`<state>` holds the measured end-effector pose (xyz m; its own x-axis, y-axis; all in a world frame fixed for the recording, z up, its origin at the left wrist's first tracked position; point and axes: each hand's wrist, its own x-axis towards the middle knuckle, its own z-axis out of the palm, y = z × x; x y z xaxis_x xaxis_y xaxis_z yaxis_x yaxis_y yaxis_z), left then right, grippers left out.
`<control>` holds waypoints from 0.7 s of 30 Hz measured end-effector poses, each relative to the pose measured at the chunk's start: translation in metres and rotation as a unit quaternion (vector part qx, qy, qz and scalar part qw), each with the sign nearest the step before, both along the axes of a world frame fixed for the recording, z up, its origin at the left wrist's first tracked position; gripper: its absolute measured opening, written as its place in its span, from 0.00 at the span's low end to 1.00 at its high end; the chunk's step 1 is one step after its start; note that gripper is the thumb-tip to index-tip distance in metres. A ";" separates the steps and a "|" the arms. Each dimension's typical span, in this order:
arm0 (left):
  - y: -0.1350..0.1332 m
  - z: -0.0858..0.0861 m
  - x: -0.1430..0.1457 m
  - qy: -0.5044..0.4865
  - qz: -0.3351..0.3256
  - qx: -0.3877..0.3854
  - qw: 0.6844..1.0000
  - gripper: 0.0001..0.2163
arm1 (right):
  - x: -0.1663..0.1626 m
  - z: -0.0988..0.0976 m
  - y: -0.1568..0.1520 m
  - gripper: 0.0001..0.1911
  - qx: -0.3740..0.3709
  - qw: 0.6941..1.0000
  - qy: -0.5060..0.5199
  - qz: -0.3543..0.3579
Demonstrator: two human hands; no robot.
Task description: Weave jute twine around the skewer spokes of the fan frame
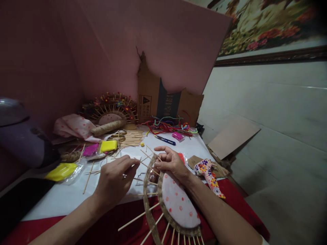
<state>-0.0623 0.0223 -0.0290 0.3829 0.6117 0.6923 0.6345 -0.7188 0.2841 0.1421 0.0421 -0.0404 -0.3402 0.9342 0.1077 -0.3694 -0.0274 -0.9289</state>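
Observation:
A half-round craft piece has a white, red-dotted fabric centre (177, 200), thin wooden sticks (139, 216) fanning out, and a woven brown twine band (146, 190) curving across them. My right hand (170, 162) grips the upper end of this band between thumb and fingers, steadying the piece above the table edge. Left of it, my left hand (116, 177) is closed in a pinch close to the stick tips. Whether a stick or a strand of twine lies in that pinch is too fine to make out. The piece's lower edge runs out of view.
Blue thread snips (165, 140), loose sticks (134, 136), a roll of twine (108, 127) and coloured pipe cleaners (166, 126) lie behind. Yellow packets (62, 172) are at left. A flowered fabric figure (209, 177) lies at right. Torn cardboard (150, 92) stands at the back.

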 end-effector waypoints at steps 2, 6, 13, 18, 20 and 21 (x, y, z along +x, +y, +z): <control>0.000 0.000 0.000 0.005 -0.011 0.007 1.000 0.04 | 0.000 -0.001 0.001 0.24 0.001 1.000 0.006 -0.003; -0.001 0.002 0.002 0.019 -0.032 0.022 0.999 0.05 | 0.000 -0.002 0.001 0.23 -0.001 1.000 -0.003 -0.008; -0.002 0.002 0.003 0.031 -0.071 0.013 0.997 0.06 | 0.000 -0.002 0.002 0.21 0.002 1.000 -0.018 -0.013; -0.002 0.004 0.004 0.044 -0.086 0.016 0.995 0.06 | 0.000 -0.003 0.002 0.19 0.000 1.000 -0.023 -0.015; -0.001 0.004 0.005 0.056 -0.089 0.021 0.994 0.07 | 0.000 -0.003 0.002 0.21 0.007 1.000 -0.023 -0.012; -0.001 0.004 0.005 0.062 -0.089 0.023 0.994 0.07 | 0.000 -0.002 0.001 0.22 0.011 1.000 -0.023 -0.010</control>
<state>-0.0575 0.0211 -0.0254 0.5669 0.4956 0.6581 0.5239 -0.8333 0.1763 0.1426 0.0435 -0.0429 -0.3268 0.9383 0.1134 -0.3268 0.0004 -0.9451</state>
